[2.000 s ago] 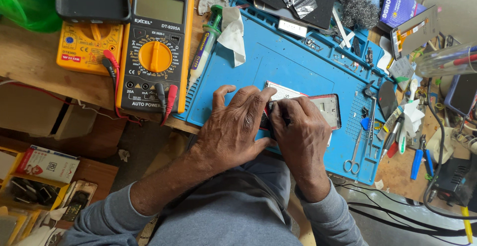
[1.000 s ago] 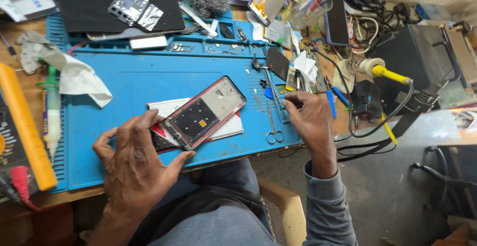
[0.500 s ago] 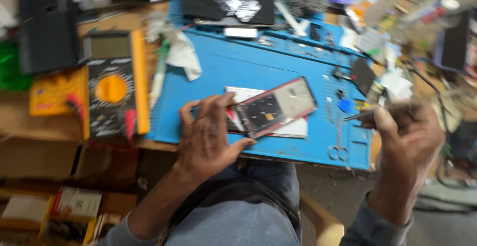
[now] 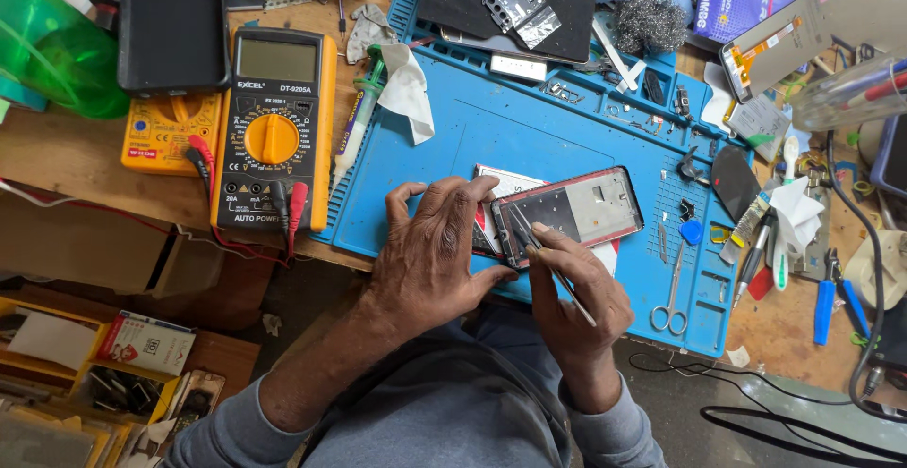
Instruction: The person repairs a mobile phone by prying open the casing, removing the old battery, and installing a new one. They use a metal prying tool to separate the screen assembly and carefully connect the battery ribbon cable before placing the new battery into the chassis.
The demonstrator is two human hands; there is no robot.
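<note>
On the blue mat [image 4: 529, 137], left hand [image 4: 430, 251] pinning opened phone [image 4: 567, 213], right hand [image 4: 576, 293] pinching tweezers [image 4: 553, 265].

Person seen from above, entering frame from 6 o'clock edge. Both arms in long grey-blue sleeves, soft knit fabric, creased at elbows. Left sleeve [image 4: 222, 430] pushed up, cuff bunched below elbow, forearm bare from there toward 1 o'clock. Right sleeve [image 4: 614, 425] reaches wrist, cuff snug, slightly wrinkled. Left hand [image 4: 430, 251] bare, no ring, no watch, no glove. Right hand [image 4: 576, 303] bare likewise. Lap between arms covered by grey-blue cloth, matching tone, folds running toward 12 o'clock.
</note>
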